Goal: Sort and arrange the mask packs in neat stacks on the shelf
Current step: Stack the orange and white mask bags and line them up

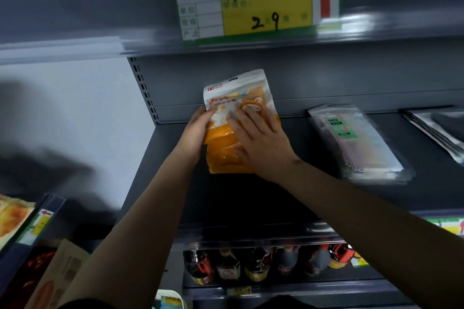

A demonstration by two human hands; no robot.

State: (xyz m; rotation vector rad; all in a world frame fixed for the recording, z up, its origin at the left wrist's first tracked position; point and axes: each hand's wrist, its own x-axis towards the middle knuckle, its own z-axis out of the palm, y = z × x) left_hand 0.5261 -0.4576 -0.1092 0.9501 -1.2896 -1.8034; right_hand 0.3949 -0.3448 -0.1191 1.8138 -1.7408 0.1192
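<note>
An orange and white mask pack lies at the left end of the dark grey shelf, on top of more orange packs. My left hand grips its left edge with curled fingers. My right hand lies flat on top of it, fingers spread and pressing down. To the right sits a stack of clear packs labelled FACE MASK. At the far right edge lies a stack of silver packs, partly cut off.
The shelf above carries a green and yellow price tag with a red arrow. Below, a row of dark bottles stands on the lower shelf. Snack packets fill a neighbouring rack at lower left. A white wall is on the left.
</note>
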